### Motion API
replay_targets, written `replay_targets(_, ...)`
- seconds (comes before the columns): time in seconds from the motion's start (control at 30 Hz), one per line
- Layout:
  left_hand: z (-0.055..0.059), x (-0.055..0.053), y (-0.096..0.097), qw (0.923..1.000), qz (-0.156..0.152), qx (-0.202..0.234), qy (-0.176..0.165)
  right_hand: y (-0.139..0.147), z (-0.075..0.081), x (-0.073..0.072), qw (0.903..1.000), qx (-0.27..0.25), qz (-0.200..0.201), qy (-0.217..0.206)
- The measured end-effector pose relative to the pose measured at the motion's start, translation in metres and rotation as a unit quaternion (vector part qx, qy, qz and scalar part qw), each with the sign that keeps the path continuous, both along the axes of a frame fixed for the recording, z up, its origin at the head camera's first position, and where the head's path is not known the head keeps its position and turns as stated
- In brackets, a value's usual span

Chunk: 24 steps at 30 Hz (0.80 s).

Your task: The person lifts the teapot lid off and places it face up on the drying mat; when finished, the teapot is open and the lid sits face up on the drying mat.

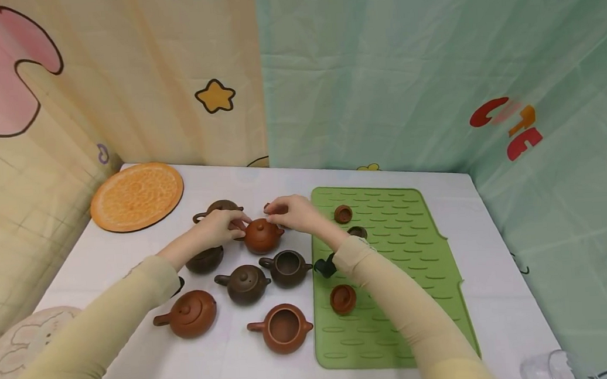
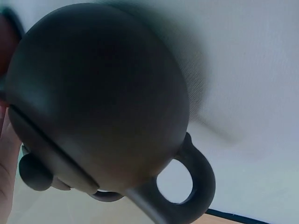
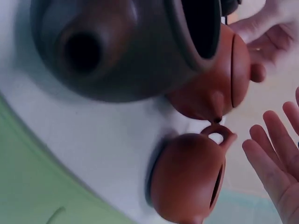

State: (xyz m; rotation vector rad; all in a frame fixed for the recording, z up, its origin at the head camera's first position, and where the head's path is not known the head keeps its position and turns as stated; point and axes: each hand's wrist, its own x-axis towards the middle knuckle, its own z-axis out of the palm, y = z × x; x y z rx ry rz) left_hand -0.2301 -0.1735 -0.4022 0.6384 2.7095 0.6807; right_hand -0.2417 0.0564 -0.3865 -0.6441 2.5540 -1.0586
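Because the left hand [image 1: 222, 225] partly hides the handle [image 1: 240, 238] of the red lidded teapot [image 1: 262, 240] beside its fingers, their grip I cannot tell; the right hand [image 1: 297, 212] spreads empty fingers near the spout [image 1: 280, 232]. Pinning the lid [image 1: 261, 227] before any lift would likely keep it seated.

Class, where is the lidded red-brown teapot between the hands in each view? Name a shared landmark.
Head: lidded teapot slightly left of and below centre.
Left wrist: unclear; the reddish shape at the left edge may be it.
Right wrist: upper right of centre, partly behind a dark open teapot.
Shared landmark: the white tabletop.
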Motion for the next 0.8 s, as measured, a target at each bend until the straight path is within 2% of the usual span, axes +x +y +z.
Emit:
replay_targets(0.2, -0.006, -0.001, -0.002, 0.9996, 0.009, 0.004, 0.026, -0.017, -0.005, 0.002, 0.9968, 0.060, 0.050, 0.018)
replay_targets(0.3, -0.008, -0.001, -0.003, 0.9993, 0.012, 0.005, 0.035, -0.021, -0.006, 0.002, 0.9950, 0.075, 0.062, 0.026)
replay_targets(0.6, -0.009, -0.002, -0.002, 0.9988, 0.010, 0.003, 0.048, -0.025, -0.006, 0.005, 0.9942, 0.085, 0.037, 0.054)
replay_targets(0.8, -0.009, -0.003, -0.002, 0.9991, 0.017, -0.001, 0.039, -0.026, -0.008, 0.005, 0.9935, 0.090, 0.040, 0.058)
